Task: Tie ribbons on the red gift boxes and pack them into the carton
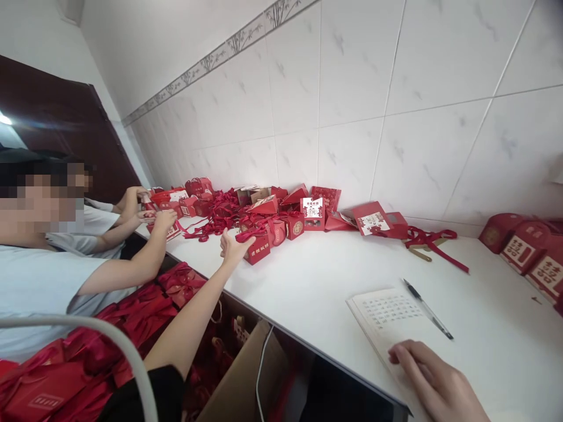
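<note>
Bare tabletop (303,287) affords passage between the left hand (236,246) and the notebook (387,310). Obstructions: red boxes (295,226) heaped along the wall (343,140), the pen (426,308) beside the notebook, the right hand (435,378) over its lower part.

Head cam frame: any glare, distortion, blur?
Head view: bright spot with bluish flare across the dark door; wide-angle skew, table edge running diagonally; mosaic blocks over the nearest co-worker's head; notebook handwriting too small to read; right hand looks slightly soft.

A dark door (57,114), a tiled wall (347,76) (bamboo-patterned border (238,42)).
</note>
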{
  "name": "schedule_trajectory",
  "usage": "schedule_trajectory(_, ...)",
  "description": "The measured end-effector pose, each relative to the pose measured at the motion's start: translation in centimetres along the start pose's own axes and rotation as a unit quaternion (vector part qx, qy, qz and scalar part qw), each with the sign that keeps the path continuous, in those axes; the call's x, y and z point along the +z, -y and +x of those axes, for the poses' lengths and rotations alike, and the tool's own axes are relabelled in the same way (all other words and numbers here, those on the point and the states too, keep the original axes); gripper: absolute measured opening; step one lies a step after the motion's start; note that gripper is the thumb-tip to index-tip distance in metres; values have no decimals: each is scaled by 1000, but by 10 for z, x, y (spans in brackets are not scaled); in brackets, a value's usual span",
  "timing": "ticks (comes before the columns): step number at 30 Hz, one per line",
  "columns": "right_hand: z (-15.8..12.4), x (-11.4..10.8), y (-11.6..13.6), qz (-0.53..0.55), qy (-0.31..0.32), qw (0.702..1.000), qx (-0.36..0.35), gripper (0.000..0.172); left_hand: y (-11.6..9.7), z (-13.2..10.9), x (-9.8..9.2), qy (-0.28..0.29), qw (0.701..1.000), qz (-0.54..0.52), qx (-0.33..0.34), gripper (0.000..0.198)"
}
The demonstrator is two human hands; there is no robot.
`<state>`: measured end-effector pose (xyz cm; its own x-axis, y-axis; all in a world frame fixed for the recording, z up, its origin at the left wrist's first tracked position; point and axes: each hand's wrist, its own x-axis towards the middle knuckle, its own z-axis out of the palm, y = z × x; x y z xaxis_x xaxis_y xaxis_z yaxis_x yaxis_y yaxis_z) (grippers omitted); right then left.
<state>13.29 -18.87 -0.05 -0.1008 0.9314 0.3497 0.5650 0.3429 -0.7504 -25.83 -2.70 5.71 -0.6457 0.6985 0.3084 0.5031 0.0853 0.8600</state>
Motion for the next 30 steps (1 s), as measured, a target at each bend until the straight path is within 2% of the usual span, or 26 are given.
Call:
schedule_trajectory(1, 2, 1, -4, -5, -12, 1000, 16, 44, 2, 6, 2, 21, 999, -17, -36, 95)
schedule_trajectory(3, 2, 6, -8, -7, -13, 999, 51, 47, 8, 11, 6, 67, 995, -46, -55, 93)
schedule_trajectory(6, -1, 11, -10, 6, 14, 996, 84, 49, 17, 8, 8, 133, 985, -98, -39, 78)
schedule_trajectory(9, -3, 11, -10, 24, 27, 995, 96, 48, 22, -9, 6, 213, 968, -135, -3, 69)
schedule_trajectory(12, -2, 11, -2, 46, -5, 994, 94, 48, 22, -41, 3, 311, 936, -162, 32, 68)
schedule_trajectory(16, 4, 17, 23, 85, -40, 993, 73, 46, 11, -101, 2, 473, 852, -205, 89, 74)
schedule_trajectory(19, 16, 25, 37, 140, -32, 986, 84, 45, 0, -134, 3, 540, 808, -217, 93, 78)
schedule_trajectory(21, 27, 29, 38, 196, -4, 972, 128, 50, -5, -145, 4, 549, 804, -215, 78, 82)
schedule_trajectory(22, 32, 30, 38, 231, 16, 961, 154, 54, -6, -148, 5, 535, 814, -218, 62, 82)
schedule_trajectory(25, 45, 31, 36, 330, 77, 917, 209, 59, -11, -150, 4, 437, 874, -213, 1, 68)
schedule_trajectory(27, 50, 33, 37, 377, 96, 897, 210, 55, -17, -151, 2, 401, 894, -198, -30, 56)
schedule_trajectory(30, 52, 36, 42, 425, 95, 881, 186, 44, -29, -157, -2, 428, 875, -216, -62, 42)
